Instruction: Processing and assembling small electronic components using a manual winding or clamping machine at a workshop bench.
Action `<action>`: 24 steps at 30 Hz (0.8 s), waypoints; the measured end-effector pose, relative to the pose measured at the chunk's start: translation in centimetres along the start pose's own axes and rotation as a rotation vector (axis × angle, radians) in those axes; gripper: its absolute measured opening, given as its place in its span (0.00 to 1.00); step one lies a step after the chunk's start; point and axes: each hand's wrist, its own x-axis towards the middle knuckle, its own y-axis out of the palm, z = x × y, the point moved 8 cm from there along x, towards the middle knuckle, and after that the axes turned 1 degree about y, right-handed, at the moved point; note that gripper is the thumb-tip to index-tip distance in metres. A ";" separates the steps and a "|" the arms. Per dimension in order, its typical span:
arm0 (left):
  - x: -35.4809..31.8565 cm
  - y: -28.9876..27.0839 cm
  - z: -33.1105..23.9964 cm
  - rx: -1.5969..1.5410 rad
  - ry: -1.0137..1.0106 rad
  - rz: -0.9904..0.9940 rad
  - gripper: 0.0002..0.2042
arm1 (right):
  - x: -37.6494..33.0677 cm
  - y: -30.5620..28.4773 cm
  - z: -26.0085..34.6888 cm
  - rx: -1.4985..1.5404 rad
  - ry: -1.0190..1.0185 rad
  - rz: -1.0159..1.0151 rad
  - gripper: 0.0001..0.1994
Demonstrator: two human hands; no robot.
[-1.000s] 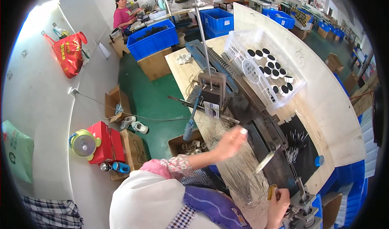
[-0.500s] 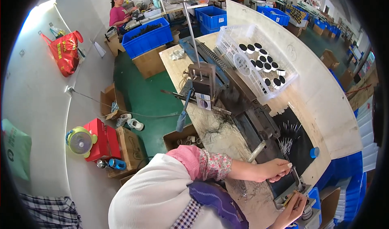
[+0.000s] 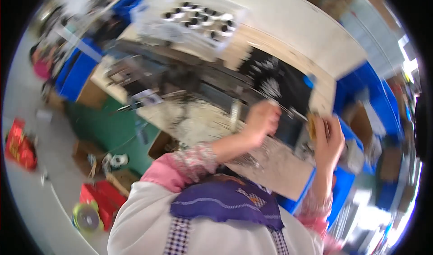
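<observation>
The picture is smeared by motion. My left hand (image 3: 263,121) is closed over the workbench, fingers pinched together; what they hold, if anything, is too blurred to make out. A thin metal rod (image 3: 285,110) runs beside its fingertips. My right hand (image 3: 330,137) is closed on a yellowish-brown piece (image 3: 311,127), whose kind I cannot tell, at the right end of the bench. Beyond my left hand, a bunch of thin metal pins (image 3: 270,88) lies on a black mat (image 3: 291,81). A long dark metal bench machine (image 3: 180,76) stretches leftward from there.
A clear plastic crate (image 3: 153,27) with several black-and-white round pieces stands behind the machine. A round blue object (image 3: 309,81) lies at the mat's edge. Blue bins (image 3: 356,90) stand to the right. An open cardboard box (image 3: 158,145) sits by the bench's near left edge.
My view has swung to the right, so the bench now runs more across the picture. My right hand shows more fully, still with the yellowish piece. My left hand stays closed.
</observation>
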 end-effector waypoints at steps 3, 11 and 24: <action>-0.3 0.1 -2.3 0.154 0.216 -0.007 0.14 | 3.2 0.2 0.3 0.018 0.017 0.010 0.06; -1.4 0.9 -1.7 0.182 0.069 -0.019 0.13 | 4.2 13.2 -1.1 -0.088 -0.257 0.665 0.10; 0.0 1.2 -0.2 0.095 -0.045 0.265 0.36 | 6.3 12.4 -0.7 0.067 0.115 1.027 0.13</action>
